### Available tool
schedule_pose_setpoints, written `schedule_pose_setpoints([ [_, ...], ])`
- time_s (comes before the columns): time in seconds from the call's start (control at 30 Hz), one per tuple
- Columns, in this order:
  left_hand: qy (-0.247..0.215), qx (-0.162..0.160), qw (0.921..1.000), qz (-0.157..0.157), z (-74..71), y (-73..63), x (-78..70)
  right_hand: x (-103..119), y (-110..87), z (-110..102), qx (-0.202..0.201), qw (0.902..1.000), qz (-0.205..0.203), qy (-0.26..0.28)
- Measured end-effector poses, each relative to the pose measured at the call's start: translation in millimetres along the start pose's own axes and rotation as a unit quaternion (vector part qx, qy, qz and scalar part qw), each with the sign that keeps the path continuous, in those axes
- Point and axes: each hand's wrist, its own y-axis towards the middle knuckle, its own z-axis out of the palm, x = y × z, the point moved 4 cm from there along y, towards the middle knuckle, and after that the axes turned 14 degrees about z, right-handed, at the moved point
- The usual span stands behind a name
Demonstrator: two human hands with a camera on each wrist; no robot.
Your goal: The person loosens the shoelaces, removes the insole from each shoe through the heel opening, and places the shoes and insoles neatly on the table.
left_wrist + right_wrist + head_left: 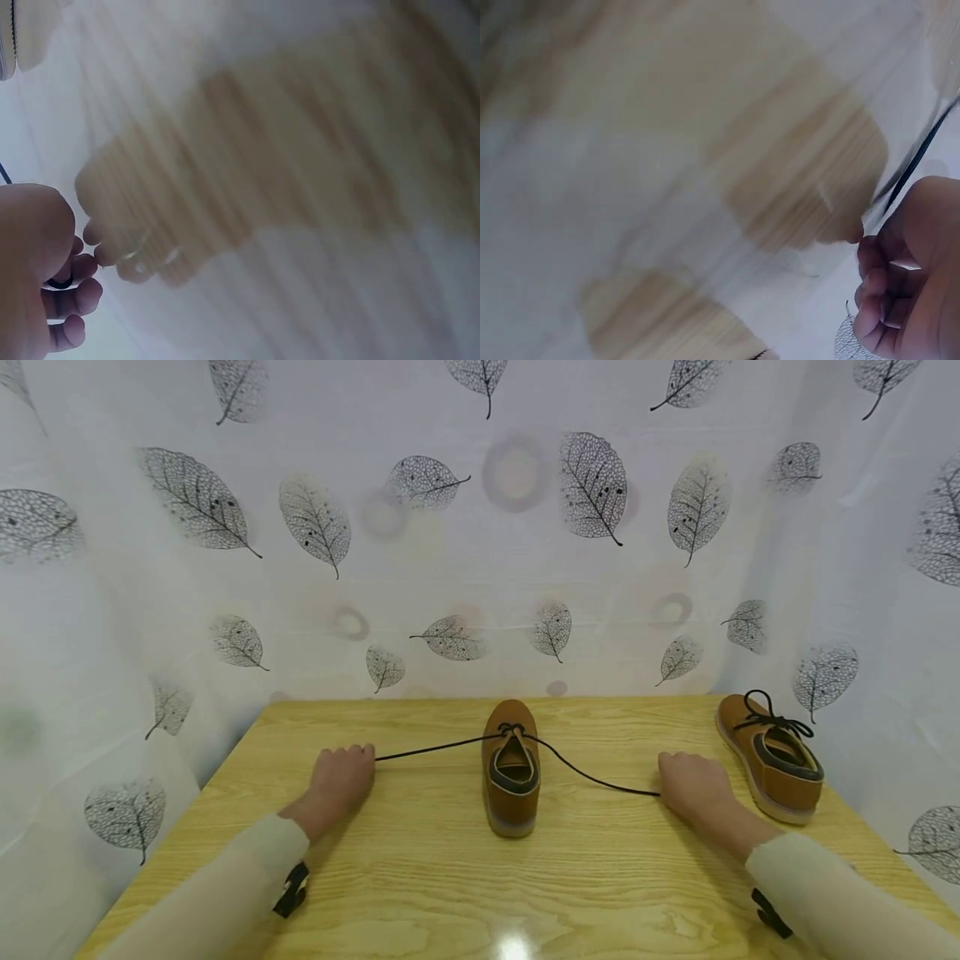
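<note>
Table [420, 868] | central shoe [513, 806], lace [435, 748] threaded | left grip [341, 782], right grip [696, 785]: clamped on lace

the head camera is looking forward and down across the table [420, 881]; both wrist cameras are facing it up close, the left sharing the left hand [37, 274], the right the right hand [915, 277], with the head view.

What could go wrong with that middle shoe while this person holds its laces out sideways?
The left lace looks straighter than the sagging right lace, so an uneven pull might leave the ends mismatched.

Neither hand steadies the middle shoe, so a hard tug could drag or tip it.

The right hand is near the other shoe and might bump it when swinging outward.
</note>
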Motion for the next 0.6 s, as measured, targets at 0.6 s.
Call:
schedule_pose_setpoints([
  [0.6,-0.064,-0.013,0.9972,-0.036,13.3,-9.1,18.6,2.7,-0.1,-6.0,-0.039,0.9958,-0.026,0.079],
])
